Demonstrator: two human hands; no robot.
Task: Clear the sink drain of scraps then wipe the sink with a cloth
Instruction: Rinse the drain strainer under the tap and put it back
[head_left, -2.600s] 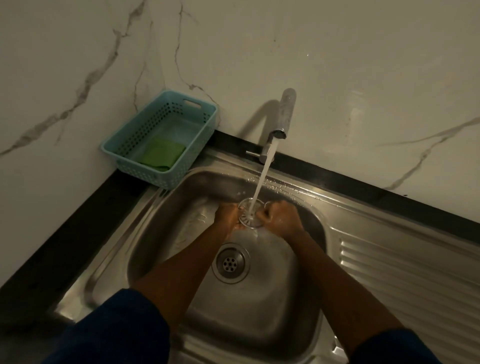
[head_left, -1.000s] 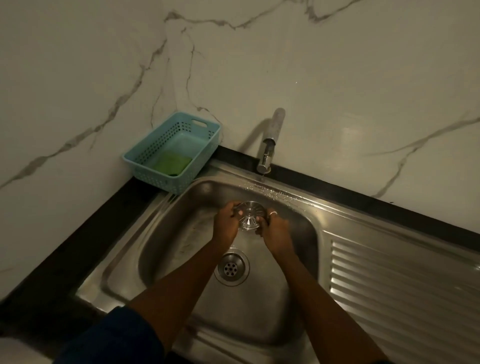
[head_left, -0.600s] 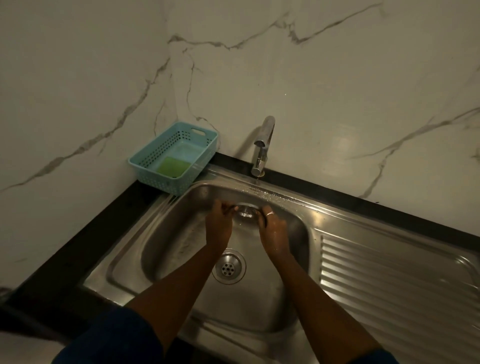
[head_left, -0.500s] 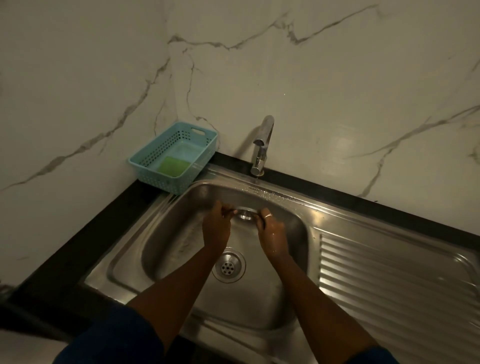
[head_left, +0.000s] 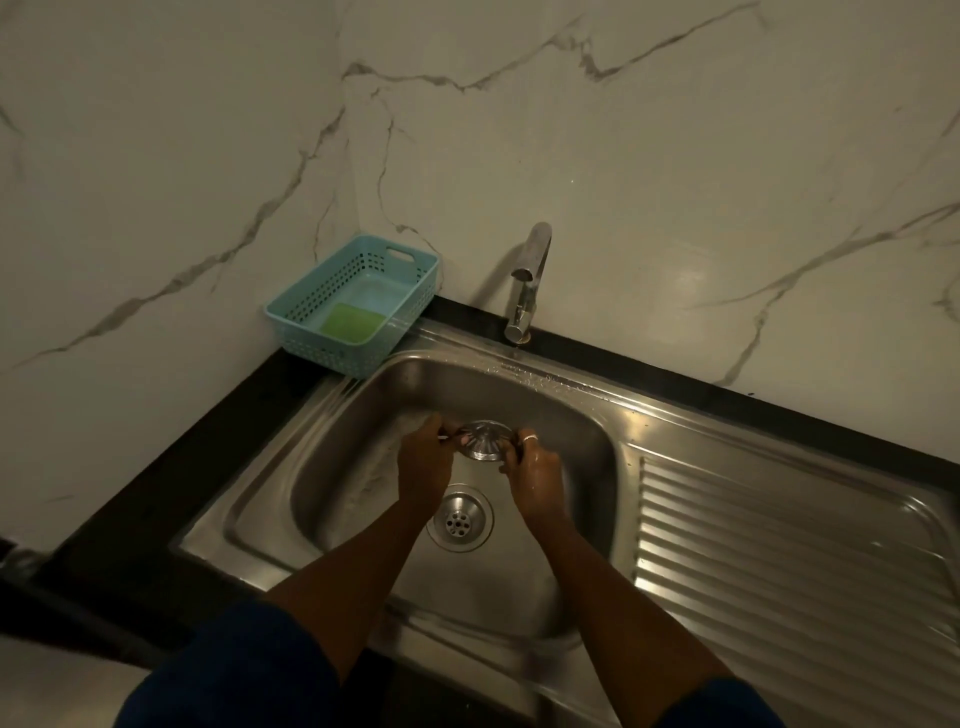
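Your left hand (head_left: 423, 462) and right hand (head_left: 535, 478) both grip the drain strainer (head_left: 485, 440), fingers pinched on opposite edges of its rim. It's a round, shiny metal piece with a domed, ridged top, held up between the hands over the back half of the sink (head_left: 332, 447) basin. A ring (head_left: 529, 439) sits on a right finger. Just below the hands, the open drain (head_left: 460, 519) shows a round steel flange with small holes. Basin is brushed stainless steel, rounded corners, wet streaks on the left wall; ribbed drainboard (head_left: 779, 561) to the right. Chrome tap (head_left: 527, 283) behind. Perforated light-blue plastic basket (head_left: 332, 291) on the black worktop (head_left: 156, 493), green cloth (head_left: 348, 322) flat inside. White veined marble walls (head_left: 675, 156).
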